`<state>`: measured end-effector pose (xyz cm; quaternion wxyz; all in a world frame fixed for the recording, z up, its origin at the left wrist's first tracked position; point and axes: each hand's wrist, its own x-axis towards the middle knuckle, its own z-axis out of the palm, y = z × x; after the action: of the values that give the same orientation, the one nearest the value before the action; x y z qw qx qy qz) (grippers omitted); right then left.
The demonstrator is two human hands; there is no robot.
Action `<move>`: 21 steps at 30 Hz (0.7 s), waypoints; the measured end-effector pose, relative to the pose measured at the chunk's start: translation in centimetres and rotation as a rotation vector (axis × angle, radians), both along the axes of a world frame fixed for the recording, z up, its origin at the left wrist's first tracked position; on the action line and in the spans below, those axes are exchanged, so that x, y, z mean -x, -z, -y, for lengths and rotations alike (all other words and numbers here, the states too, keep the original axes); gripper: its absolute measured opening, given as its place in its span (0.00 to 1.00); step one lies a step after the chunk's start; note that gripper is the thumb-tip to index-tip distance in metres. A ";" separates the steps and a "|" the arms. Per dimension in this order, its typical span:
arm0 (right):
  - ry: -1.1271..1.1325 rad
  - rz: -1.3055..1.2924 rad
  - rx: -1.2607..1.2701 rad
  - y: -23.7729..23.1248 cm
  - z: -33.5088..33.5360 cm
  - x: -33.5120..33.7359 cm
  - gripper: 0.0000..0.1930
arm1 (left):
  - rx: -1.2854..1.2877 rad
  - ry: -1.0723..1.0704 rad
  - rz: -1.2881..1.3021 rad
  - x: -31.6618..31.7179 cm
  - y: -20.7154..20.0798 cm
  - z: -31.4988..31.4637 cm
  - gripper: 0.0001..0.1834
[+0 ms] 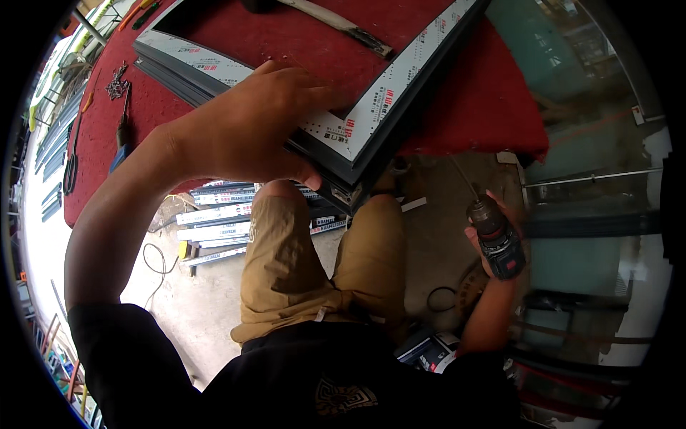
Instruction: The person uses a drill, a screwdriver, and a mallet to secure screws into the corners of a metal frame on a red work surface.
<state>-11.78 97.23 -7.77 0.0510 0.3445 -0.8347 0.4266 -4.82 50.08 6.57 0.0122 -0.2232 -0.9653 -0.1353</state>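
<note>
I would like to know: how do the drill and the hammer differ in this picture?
The drill is held in the right hand, while the hammer lies on the red cloth. The drill has a dark body with a thin bit; the hammer has a pale wooden handle, darker toward its end. The drill's body shows beside the table; the upper picture edge cuts off the hammer's dark head.

One head-worn fisheye view looks steeply down — close above the hands (261, 121) and lap (286, 275).
</note>
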 end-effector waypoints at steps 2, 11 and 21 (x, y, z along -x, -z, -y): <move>0.127 0.170 -0.014 1.7 -1.3 -1.3 0.21 | 0.041 0.029 -0.150 -0.4 0.4 -0.1 0.52; 0.016 0.149 0.073 1.1 1.9 -4.5 0.25 | -0.064 0.051 -0.274 -0.4 1.8 -0.2 0.46; -0.035 0.191 0.072 0.3 4.2 -7.4 0.26 | -0.068 -0.032 -0.239 -0.6 1.9 -1.1 0.42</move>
<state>-4.37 93.07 -8.04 -0.0237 0.3147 -0.8139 0.4878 -4.27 51.22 4.63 0.1371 -0.2217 -0.9552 -0.1399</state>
